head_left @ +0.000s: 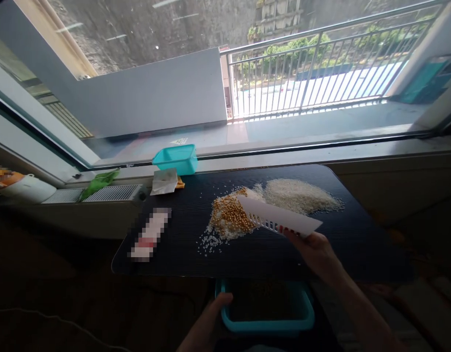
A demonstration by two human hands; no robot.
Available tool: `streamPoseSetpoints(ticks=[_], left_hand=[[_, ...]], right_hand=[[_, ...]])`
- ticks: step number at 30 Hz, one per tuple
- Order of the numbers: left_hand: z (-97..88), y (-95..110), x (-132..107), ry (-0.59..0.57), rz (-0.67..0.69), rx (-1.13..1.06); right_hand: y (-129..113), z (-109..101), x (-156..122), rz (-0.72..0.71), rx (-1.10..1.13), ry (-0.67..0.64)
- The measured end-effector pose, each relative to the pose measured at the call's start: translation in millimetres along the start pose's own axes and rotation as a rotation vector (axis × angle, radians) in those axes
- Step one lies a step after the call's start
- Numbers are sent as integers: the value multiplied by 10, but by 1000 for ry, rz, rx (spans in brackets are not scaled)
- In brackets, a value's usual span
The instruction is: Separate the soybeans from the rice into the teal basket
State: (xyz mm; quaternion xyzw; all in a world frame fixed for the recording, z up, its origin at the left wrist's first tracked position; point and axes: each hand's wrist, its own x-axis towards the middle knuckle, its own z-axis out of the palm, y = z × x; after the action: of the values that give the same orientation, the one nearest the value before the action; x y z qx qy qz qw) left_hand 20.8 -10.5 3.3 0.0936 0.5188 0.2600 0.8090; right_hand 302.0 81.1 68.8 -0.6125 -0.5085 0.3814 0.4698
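My right hand (316,254) is closed on one end of a white plastic scoop-like piece (278,215) with slots along its near edge. Its far end touches a heap of yellow beans (230,215), which look like soybeans, mixed with white rice grains. A larger pile of rice (298,194) lies behind it to the right. Below the table's front edge, my left hand (214,313) grips the left rim of a teal basin (269,326), thumb over the rim and other fingers hidden. The basin's inside is dark, its contents hard to make out.
Loose rice grains are scattered on the dark table (181,239). A blurred pinkish-white item (152,234) lies at its left. At the back left are a white paper-like piece (164,182) and a teal container (177,159) by the window. A radiator (111,194) stands left.
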Motion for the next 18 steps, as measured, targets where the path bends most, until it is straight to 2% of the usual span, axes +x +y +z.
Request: streamPoseSetpoints(ticks=[4, 8, 12, 18], left_hand=[[-49, -65, -69, 39, 46, -19], [-92, -97, -105, 46, 87, -52], [-41, -67, -109, 24, 100, -73], [48, 16, -83, -4, 33, -51]], right_hand=[[-28, 37, -21, -9, -53, -65], [-23, 17, -61, 6, -37, -29], [44, -9, -65, 7, -44, -27], [19, -29, -79, 34, 4, -78]])
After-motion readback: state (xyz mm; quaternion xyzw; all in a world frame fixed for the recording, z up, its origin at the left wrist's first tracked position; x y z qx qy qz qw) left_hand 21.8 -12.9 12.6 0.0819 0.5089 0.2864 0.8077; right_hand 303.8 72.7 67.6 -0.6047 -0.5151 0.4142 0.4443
